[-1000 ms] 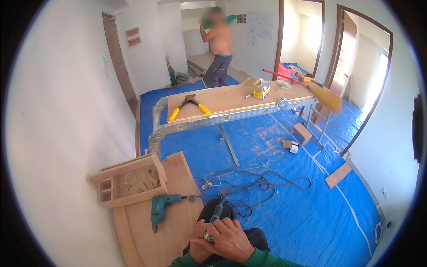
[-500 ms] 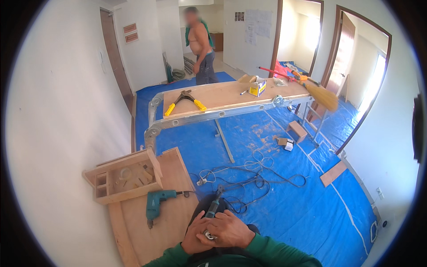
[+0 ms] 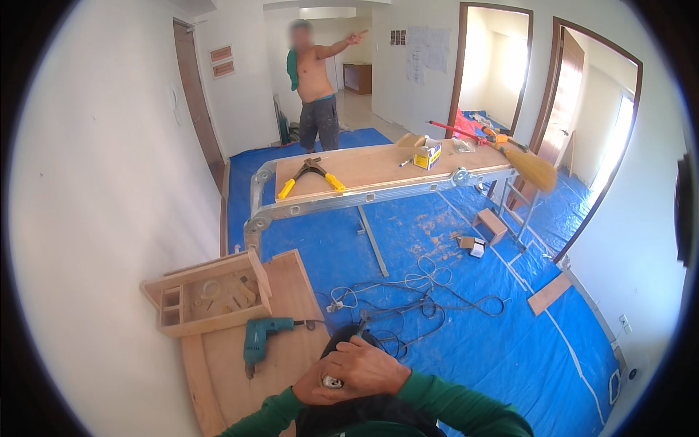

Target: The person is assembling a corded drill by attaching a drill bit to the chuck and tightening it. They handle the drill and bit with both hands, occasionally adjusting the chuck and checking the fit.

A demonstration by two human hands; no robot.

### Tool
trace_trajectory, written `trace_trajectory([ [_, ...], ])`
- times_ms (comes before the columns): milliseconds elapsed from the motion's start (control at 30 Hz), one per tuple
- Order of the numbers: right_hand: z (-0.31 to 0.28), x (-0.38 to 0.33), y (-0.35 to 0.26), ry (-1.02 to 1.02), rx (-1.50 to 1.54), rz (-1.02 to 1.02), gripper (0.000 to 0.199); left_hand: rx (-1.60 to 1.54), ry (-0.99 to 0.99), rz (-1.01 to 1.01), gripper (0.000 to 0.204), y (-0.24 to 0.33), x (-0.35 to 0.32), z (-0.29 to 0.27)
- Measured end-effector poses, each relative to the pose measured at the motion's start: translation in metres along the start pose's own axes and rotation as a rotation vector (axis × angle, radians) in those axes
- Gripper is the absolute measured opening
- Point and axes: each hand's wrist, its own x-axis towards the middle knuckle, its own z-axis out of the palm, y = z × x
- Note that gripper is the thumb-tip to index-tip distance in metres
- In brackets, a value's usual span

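In my lap, both hands close around a corded power tool (image 3: 333, 382), whose round metal end shows between them. My left hand (image 3: 312, 384) wraps it from the left. Over its top lies my right hand (image 3: 370, 370), fingers curled and overlapping the left. Most of the tool's body is hidden, so its exact kind cannot be told. Left of my hands, a teal corded drill (image 3: 256, 346) lies on a plywood sheet (image 3: 291, 280). Behind the drill is a wooden tool tray (image 3: 211, 326) with small compartments and loose bits in it.
Tangled cables (image 3: 415, 302) lie ahead on the blue tarp (image 3: 466, 364). A metal-framed plank platform (image 3: 364, 166) spans the room, carrying yellow-handled cutters (image 3: 312, 175), a small box (image 3: 427, 155) and a broom (image 3: 531, 167). Beyond it stands a person (image 3: 314, 80), one arm stretched out.
The person beyond the platform has turned from walking side-on to standing, with an arm now raised and pointing right. My hands stay on the tool, now covering more of it. The view shifted slightly.
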Motion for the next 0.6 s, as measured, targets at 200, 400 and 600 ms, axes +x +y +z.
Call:
trace_trajectory([
  [200, 0.029, -0.035, 0.01, 0.143, 0.469, 0.444, 0.039, -0.088, 0.137, -0.122, 0.021, 0.017, -0.009, -0.011],
  [400, 0.083, -0.077, 0.028, 0.02, 0.504, 0.621, 0.041, -0.224, 0.153, -0.046, 0.019, -0.006, -0.011, -0.023],
  [600, 0.125, -0.104, 0.04, -0.036, 0.421, 0.636, 0.038, -0.396, 0.362, -0.129, 0.02, -0.008, -0.003, -0.028],
])
